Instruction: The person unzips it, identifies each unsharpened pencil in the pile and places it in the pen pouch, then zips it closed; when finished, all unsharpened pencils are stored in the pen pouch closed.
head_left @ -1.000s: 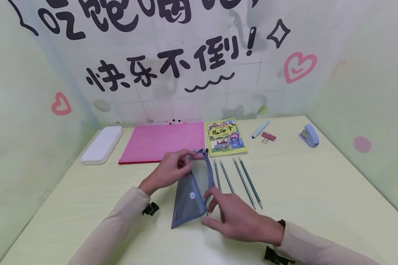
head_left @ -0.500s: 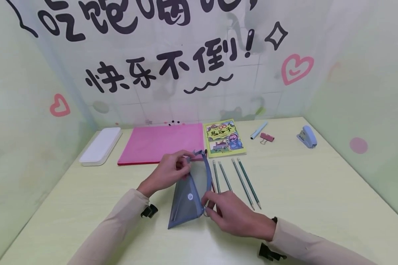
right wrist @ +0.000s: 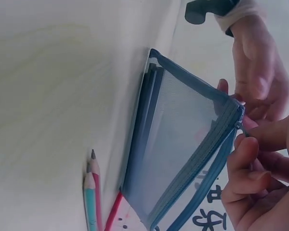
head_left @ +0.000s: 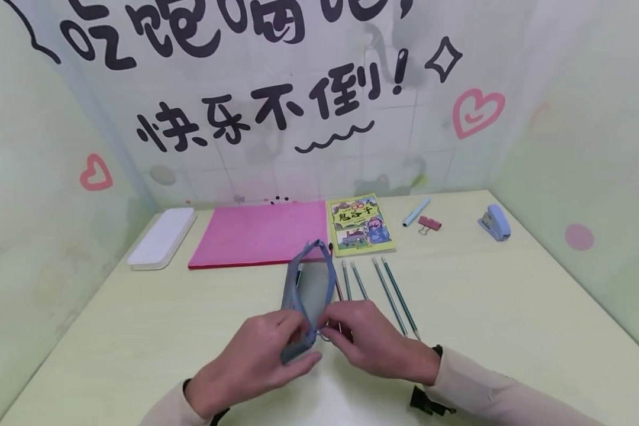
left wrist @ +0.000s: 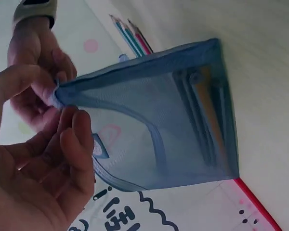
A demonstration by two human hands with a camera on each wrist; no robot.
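Note:
A blue mesh pencil case (head_left: 290,290) stands on the table with its zipped mouth gaping toward the head camera. Several dark pencils (left wrist: 197,120) and a tan one show through its mesh in the left wrist view. My left hand (head_left: 250,355) pinches the near end of the case by its top edge. Beside it, my right hand (head_left: 375,346) pinches the zipper pull (right wrist: 240,127) at that same corner. To the right of the case lie several green pencils (head_left: 391,296) and a red pencil (head_left: 338,283), partly hidden behind my right hand.
Along the back are a white box (head_left: 162,236), a pink folder (head_left: 261,234), a yellow comic-style book (head_left: 359,225), a light blue pen (head_left: 416,212), a red binder clip (head_left: 430,223) and a blue stapler (head_left: 495,222). Walls enclose the table's back and sides.
My left hand has moved from the far end of the case's mouth to the near end, next to my right hand. The case has swung more upright; its mouth gapes wider.

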